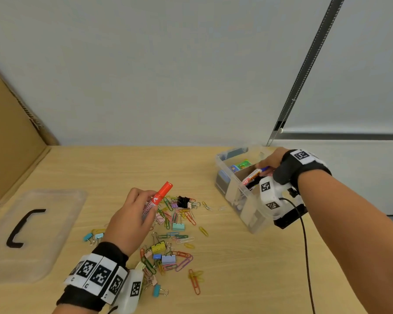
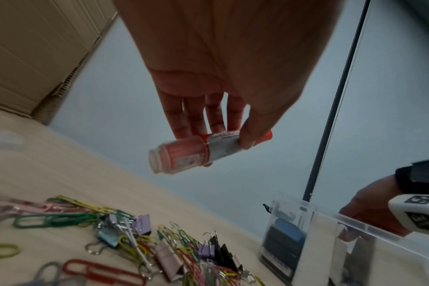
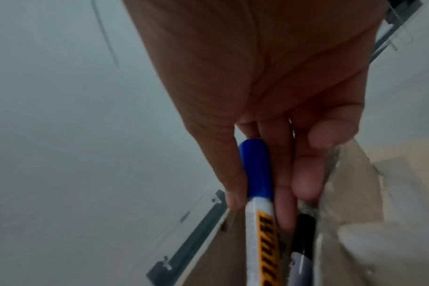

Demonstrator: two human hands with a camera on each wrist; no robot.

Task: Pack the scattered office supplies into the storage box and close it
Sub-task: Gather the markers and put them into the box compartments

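Right hand (image 1: 273, 160) gripped blue marker (image 3: 257, 174), angled into storage box (image 1: 247, 205) — mid-drop; left hand (image 1: 132, 217) gripped red marker (image 1: 159, 199) raised, likely queued next.

blue marker (image 3: 258, 203) cut off by bottom edge, its label only partly readable, storage box (image 3: 350, 241) blurred

Head view high over table (image 1: 236, 268), wrist views close, sharing storage box (image 1: 227, 175)

You see three markers: one red marker (image 1: 158, 198), one blue-capped marker (image 1: 254, 174), one black-capped marker (image 3: 303, 234). One clear storage box (image 1: 243, 207), one lid (image 1: 32, 232). Paper clips (image 1: 186, 257) and binder clips (image 1: 168, 259): too many, too tangled to count.
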